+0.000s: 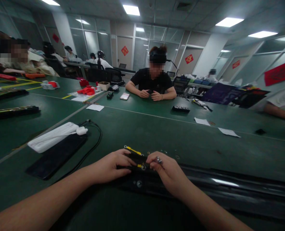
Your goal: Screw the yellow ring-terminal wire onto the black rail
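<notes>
My left hand (117,165) is at the left end of a long glossy black housing (219,179) lying along the table's near side. Its fingers are closed over a dark part there, beside a yellow wire (134,150) with ring terminals at its ends. My right hand (170,173) is closed in a pinch on a small shiny metal piece (159,160), whose full shape the fingers hide. Between the hands a second short yellow wire (139,166) meets a round metal fastener (143,167). Below them a screw head (139,183) shows on the housing.
On the left lie a black phone (57,157), a white power bank (53,138) and a black cable (98,141). Small washers (177,157) are scattered beyond my hands. Across the green table sits a co-worker (154,77) near a black block (180,109) and paper slips (202,121).
</notes>
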